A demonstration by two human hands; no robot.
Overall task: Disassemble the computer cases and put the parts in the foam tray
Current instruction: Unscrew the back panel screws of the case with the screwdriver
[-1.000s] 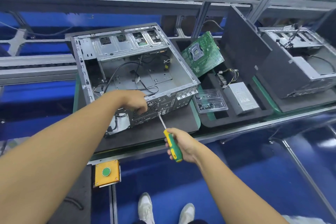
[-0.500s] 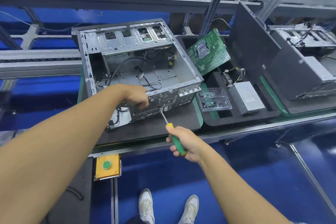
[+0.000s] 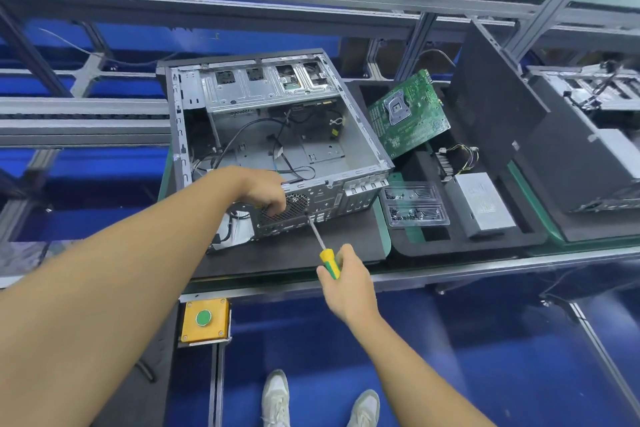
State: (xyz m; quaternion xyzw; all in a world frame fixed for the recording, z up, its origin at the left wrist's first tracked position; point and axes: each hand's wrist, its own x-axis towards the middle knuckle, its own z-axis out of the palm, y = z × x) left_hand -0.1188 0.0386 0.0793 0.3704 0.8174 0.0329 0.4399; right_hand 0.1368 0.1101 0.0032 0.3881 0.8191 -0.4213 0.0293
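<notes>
in the head view, the computer case (image 3: 277,135) is seen lying open side up on a black mat (image 3: 311,253), its rear wall towards the mat's near edge. the left hand (image 3: 265,196) is laid over that rear wall beside the fan grille (image 3: 294,208), fingers curled down over the rim, so the case appears to be gripped and steadied. the right hand (image 3: 346,277) is closed round the yellow-green handle of a screwdriver (image 3: 327,260), whose tip is set against the rear wall just right of the grille. the foam tray (image 3: 433,243) lies beside the mat's right edge; a motherboard (image 3: 408,114) is leaned at its far side, and a power supply (image 3: 483,204) and a clear screw box (image 3: 415,204) are already held in it.

the main risk is judged to be a slip: the shaft is held at a slant, so the tip could be cammed out of the screw head and driven towards the left fingers close by. a loosened screw could also be dropped off the near edge. the fan cables inside could be snagged if the part is pulled before being unplugged.
</notes>
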